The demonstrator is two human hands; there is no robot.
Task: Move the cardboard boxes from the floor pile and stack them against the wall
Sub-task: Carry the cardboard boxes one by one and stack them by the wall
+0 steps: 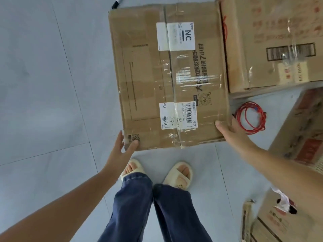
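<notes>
A taped cardboard box (167, 75) w/ white shipping labels lies flat on the grey tiled floor (43, 84), just ahead of slippered feet (157, 172). Its near-left corner is touched by the left hand (122, 147), fingers straight, thumb on top. The near-right corner is held by the right hand (230, 130), thumb on top, fingers hidden behind the edge. A bigger box (272, 42) is set touching its right side. A red cable coil (250, 117) lies beside the right hand, betw. more boxes (297, 137). A marker (117, 2) lies beyond.

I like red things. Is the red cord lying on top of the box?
No, the red cord lies on the floor beside the taped box.
</notes>
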